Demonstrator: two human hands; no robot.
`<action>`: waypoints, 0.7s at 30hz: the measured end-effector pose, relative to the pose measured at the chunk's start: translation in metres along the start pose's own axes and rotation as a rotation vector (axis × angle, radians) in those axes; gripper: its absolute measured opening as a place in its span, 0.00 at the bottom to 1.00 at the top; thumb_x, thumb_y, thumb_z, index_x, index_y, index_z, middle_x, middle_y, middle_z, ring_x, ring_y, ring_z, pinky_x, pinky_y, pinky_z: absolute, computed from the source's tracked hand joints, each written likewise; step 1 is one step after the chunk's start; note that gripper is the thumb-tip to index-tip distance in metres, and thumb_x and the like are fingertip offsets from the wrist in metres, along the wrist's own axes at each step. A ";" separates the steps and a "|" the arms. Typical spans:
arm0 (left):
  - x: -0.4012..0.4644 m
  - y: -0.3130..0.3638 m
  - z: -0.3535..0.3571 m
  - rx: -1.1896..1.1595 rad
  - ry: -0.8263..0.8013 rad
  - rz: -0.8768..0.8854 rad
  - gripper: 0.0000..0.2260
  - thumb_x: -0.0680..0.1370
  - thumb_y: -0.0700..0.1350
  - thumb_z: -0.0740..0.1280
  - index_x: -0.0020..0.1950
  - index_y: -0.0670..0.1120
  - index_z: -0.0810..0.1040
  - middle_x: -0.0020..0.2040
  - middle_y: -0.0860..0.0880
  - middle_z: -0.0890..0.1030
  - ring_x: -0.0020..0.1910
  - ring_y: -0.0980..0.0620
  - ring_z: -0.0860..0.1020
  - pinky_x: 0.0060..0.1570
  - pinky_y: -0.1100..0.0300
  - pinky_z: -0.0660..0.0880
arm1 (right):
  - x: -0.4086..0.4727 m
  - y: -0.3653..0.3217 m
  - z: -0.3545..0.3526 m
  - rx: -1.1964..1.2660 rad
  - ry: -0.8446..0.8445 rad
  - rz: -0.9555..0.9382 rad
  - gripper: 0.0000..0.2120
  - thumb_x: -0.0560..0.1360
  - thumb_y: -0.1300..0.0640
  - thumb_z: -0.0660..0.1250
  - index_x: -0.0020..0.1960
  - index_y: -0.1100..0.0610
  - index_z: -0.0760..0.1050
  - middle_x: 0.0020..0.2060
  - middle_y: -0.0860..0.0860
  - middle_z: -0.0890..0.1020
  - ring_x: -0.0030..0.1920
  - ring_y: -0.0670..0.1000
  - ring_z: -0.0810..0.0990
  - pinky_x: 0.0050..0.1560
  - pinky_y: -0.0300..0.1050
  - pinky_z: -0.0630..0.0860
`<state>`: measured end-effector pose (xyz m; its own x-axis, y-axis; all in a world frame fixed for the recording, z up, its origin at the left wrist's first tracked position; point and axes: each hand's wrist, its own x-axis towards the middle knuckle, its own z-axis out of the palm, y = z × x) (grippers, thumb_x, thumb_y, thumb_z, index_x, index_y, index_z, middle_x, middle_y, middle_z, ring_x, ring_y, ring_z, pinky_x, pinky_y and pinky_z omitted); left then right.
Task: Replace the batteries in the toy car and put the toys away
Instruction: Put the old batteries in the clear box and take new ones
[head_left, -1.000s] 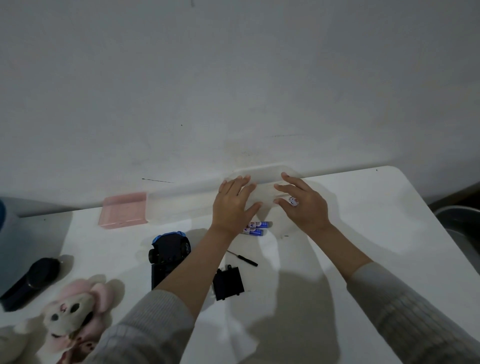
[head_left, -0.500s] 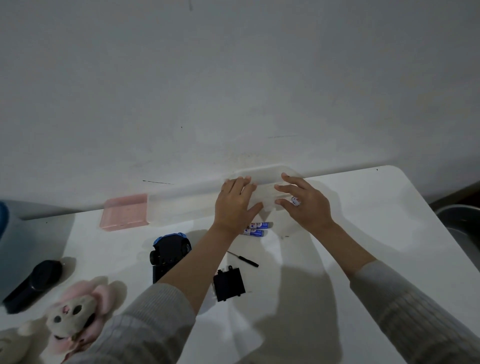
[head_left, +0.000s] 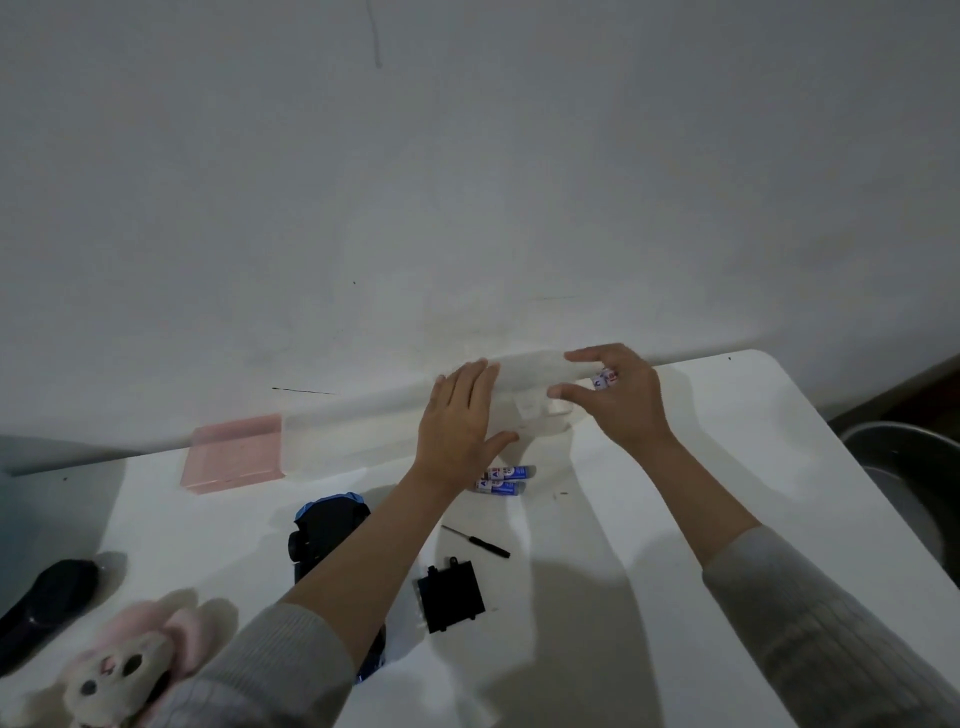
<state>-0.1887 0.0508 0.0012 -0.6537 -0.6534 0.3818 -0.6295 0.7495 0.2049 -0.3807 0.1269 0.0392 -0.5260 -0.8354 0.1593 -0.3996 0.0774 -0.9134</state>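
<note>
The blue and black toy car (head_left: 327, 535) lies on the white table (head_left: 675, 467), partly under my left forearm. Its black battery cover (head_left: 451, 595) and a small black screwdriver (head_left: 475, 540) lie to its right. Two blue-labelled batteries (head_left: 504, 480) rest just below my left hand (head_left: 457, 431), which lies flat with fingers apart on a clear plastic box (head_left: 530, 384) by the wall. My right hand (head_left: 628, 405) hovers at the box's right end with red-and-white batteries (head_left: 605, 379) tucked in its fingers, thumb and forefinger spread.
A pink lid or tray (head_left: 234, 457) sits at the box's left end. A pink plush toy (head_left: 124, 670) and a black oblong object (head_left: 47, 603) lie at the front left. A metal basin (head_left: 914, 478) stands beyond the table's right edge.
My right hand has lifted slightly up and to the right and spread its thumb and forefinger over the box's end. My left hand has barely moved.
</note>
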 end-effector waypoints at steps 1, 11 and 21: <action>0.000 0.000 -0.002 0.010 0.012 -0.004 0.44 0.62 0.59 0.77 0.69 0.40 0.63 0.67 0.37 0.72 0.64 0.38 0.73 0.60 0.41 0.74 | 0.003 -0.005 0.000 0.012 0.032 0.002 0.18 0.59 0.52 0.81 0.46 0.47 0.80 0.48 0.48 0.81 0.49 0.41 0.78 0.49 0.34 0.75; 0.003 0.001 -0.012 0.041 0.031 -0.094 0.57 0.57 0.72 0.69 0.75 0.41 0.54 0.73 0.40 0.57 0.71 0.39 0.66 0.62 0.38 0.69 | 0.006 -0.019 0.040 0.098 0.349 0.009 0.25 0.60 0.49 0.81 0.45 0.58 0.69 0.34 0.48 0.73 0.32 0.42 0.71 0.35 0.28 0.69; 0.009 -0.022 -0.027 -0.014 0.015 0.061 0.54 0.60 0.70 0.71 0.75 0.42 0.55 0.72 0.40 0.64 0.71 0.42 0.63 0.63 0.39 0.69 | 0.023 -0.001 0.065 -0.390 -0.392 -0.109 0.13 0.64 0.53 0.78 0.36 0.57 0.76 0.32 0.51 0.79 0.34 0.52 0.77 0.37 0.49 0.76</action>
<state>-0.1691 0.0317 0.0246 -0.6839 -0.6051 0.4076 -0.5830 0.7891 0.1933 -0.3434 0.0725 0.0190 -0.1772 -0.9838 0.0259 -0.7232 0.1123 -0.6815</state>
